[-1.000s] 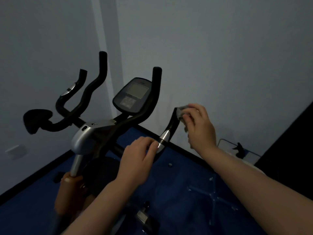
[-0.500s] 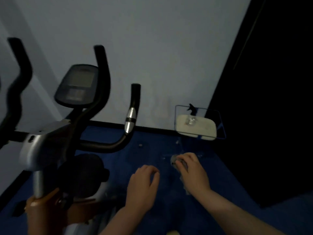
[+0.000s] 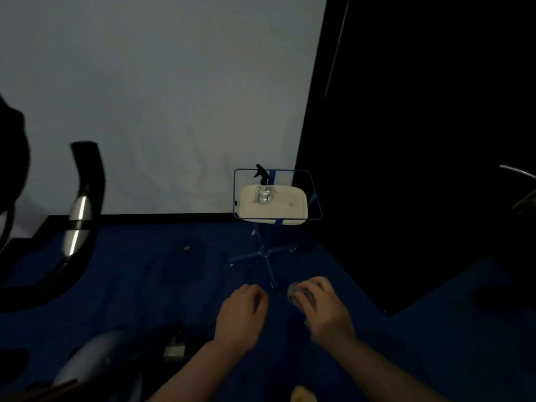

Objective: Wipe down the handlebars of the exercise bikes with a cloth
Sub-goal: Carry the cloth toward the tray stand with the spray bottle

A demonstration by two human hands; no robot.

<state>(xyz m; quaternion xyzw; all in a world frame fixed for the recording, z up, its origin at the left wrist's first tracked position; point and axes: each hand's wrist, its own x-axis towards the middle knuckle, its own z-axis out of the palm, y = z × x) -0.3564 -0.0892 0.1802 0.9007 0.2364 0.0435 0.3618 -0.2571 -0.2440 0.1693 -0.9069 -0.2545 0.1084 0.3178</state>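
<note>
My right hand [image 3: 324,309] grips a small grey cloth [image 3: 294,294] low in the middle of the view, above the blue floor. Beside it, my left hand [image 3: 240,314] hangs with loosely curled fingers and holds nothing. The exercise bike's black handlebar [image 3: 84,198], with its silver grip sensor [image 3: 77,224], stands at the far left, well apart from both hands. Most of the bike is cut off by the left edge.
A small stand with a blue wire frame [image 3: 316,198] carries a white tray [image 3: 290,207] and a spray bottle [image 3: 262,184] against the wall ahead. Its cross-shaped base [image 3: 265,253] sits on the blue floor [image 3: 145,271]. Dark area fills the right side.
The view has swung right, away from the bike. Both hands came off the handlebar and dropped low; the right one still holds the cloth.
</note>
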